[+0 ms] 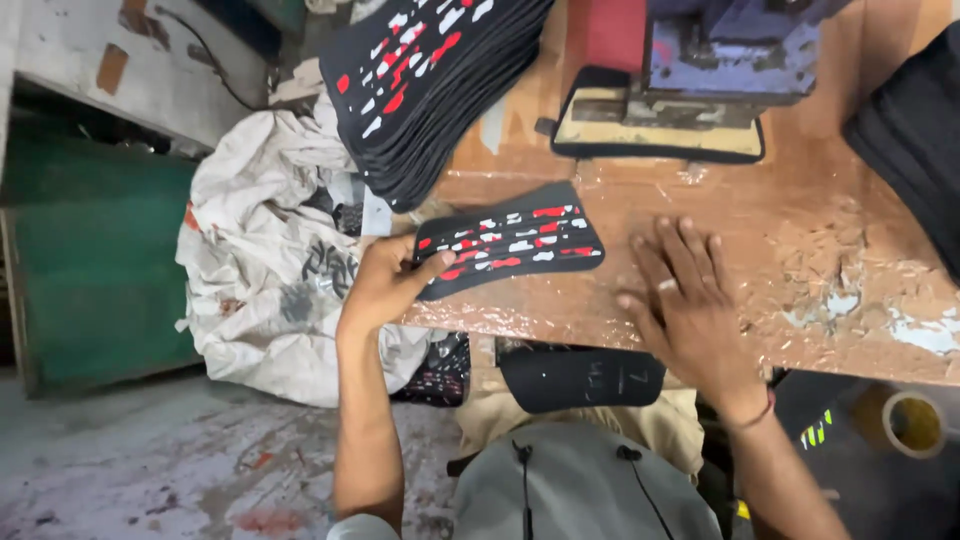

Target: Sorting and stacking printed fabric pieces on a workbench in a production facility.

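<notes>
Panel (510, 240) lengthwise left-right, flat

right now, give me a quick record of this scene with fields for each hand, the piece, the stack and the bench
left hand: grips the near-left end of the flat black fabric piece with red and white marks
right hand: open, palm down, flat on the worn brown wooden bench, apart from the piece
piece: lies on the bench edge, printed side up
stack of matching black printed pieces: behind the piece, overhanging the bench's left end
grey-white cloth sack: below the stack, left of the bench
blue metal press block: at the bench's far side
</notes>
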